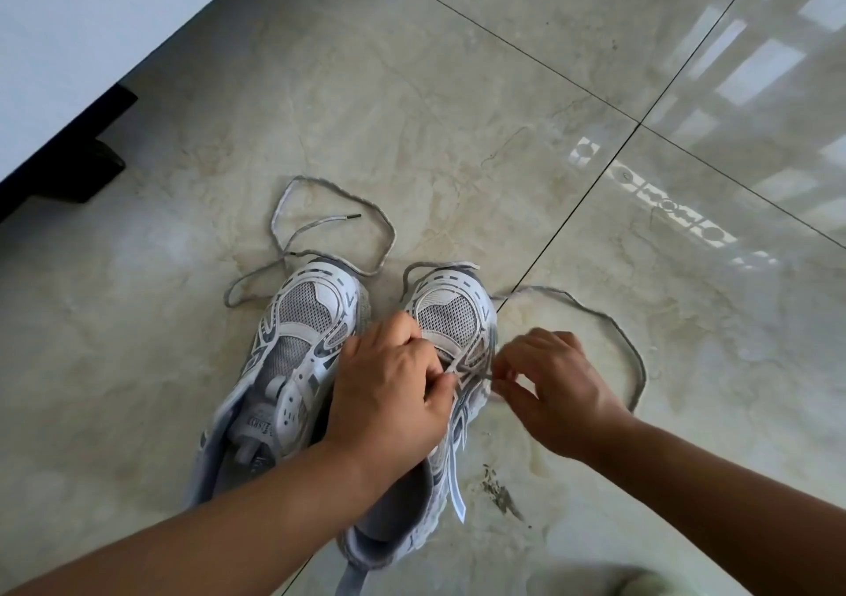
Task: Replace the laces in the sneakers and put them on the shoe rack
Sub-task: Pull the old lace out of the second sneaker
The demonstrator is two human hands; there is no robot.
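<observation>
A glossy marble-tile floor [458, 114] is carrying two sneakers side by side. Nearest, the left hand [389, 394] is pinching the lace at the right sneaker [451, 320]; the right hand [556, 380] is pinching that grey lace [636, 366], which is looping rightward. The left sneaker [297, 343] is lying unlaced, a loose lace [329, 224] curling beyond its toe.
</observation>
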